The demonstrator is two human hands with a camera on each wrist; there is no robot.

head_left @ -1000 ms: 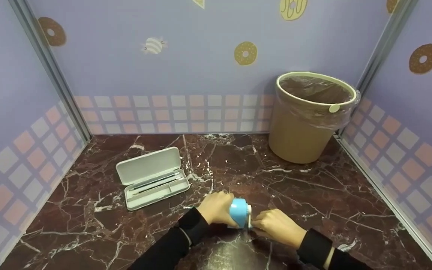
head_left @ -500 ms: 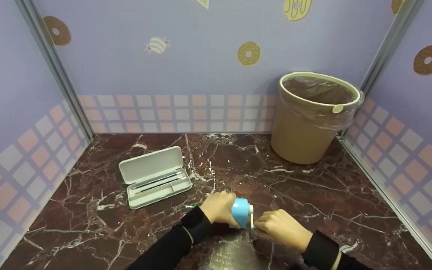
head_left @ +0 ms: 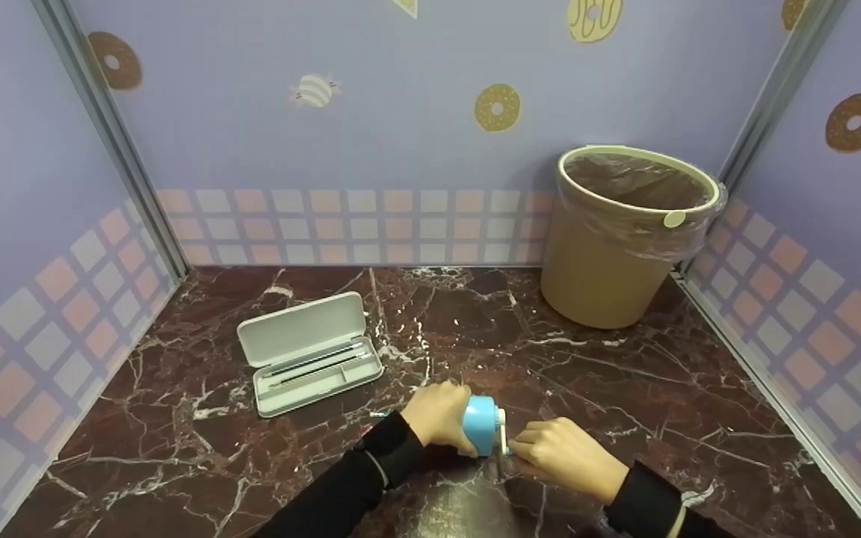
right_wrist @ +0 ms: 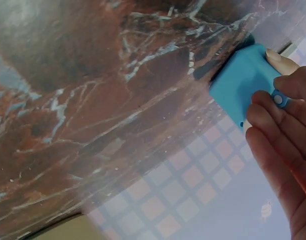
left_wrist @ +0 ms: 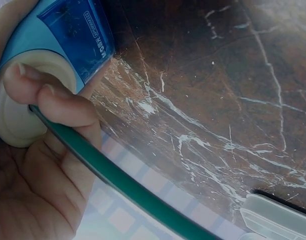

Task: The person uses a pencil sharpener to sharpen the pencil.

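My left hand (head_left: 436, 415) grips a light blue crank pencil sharpener (head_left: 480, 426) low over the marble-patterned table. A green pencil (left_wrist: 113, 172) sticks into the sharpener's round cream front (left_wrist: 10, 112) in the left wrist view, with left fingers touching that end of it. Its tip is hidden inside. My right hand (head_left: 569, 452) pinches the small blue crank knob (right_wrist: 279, 99) on the sharpener's opposite side. In the head view, the white crank arm (head_left: 504, 433) shows between the hands.
A white pencil case (head_left: 318, 385) lies open at left with pencils inside. At the back right stands a tan bin (head_left: 602, 261) lined with a clear bag. Small pale bits (head_left: 421, 336) are scattered on the table (head_left: 199, 448). Patterned walls enclose three sides.
The head view has shifted slightly. Both hands keep their hold on the sharpener and its crank knob, nearly in place. The crank has barely changed its angle.
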